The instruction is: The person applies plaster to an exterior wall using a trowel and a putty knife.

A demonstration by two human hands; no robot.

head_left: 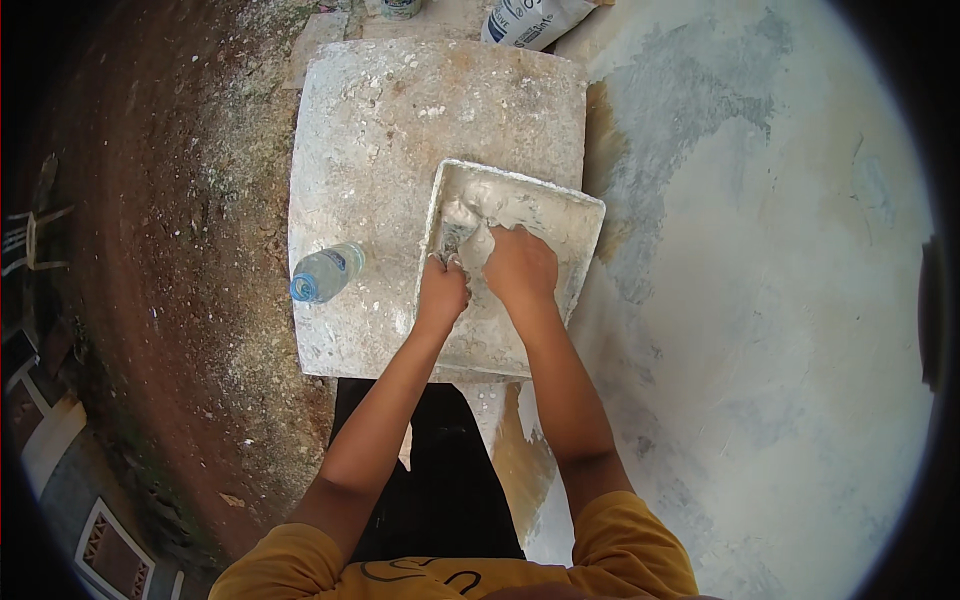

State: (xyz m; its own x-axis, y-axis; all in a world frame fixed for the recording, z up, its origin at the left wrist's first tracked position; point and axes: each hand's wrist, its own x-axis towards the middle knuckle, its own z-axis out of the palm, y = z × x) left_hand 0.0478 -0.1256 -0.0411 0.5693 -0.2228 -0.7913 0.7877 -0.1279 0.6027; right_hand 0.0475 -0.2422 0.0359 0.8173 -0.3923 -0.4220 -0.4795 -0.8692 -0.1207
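Observation:
A rectangular, paste-smeared tray (pixel 573 195) holds thick off-white paste (pixel 515 203), heaped mostly toward its far left corner. My left hand (pixel 446 292) is over the tray's left side, its fingers closed around what looks like a putty knife (pixel 455 238), whose greyish, paste-coated blade points away from me into the heap. Close to its right, my right hand (pixel 522 264) reaches down into the tray with curled fingers near the paste. Whatever those fingers grip, if anything, is hidden beneath the hand.
The tray rests on a white-spattered board (pixel 440 100). A clear plastic bottle with a blue cap (pixel 328 272) lies at its left edge. A printed bag (pixel 535 20) stands beyond the far edge. A patchy plastered wall (pixel 740 300) rises on the right; bare soil (pixel 190 250) stretches left.

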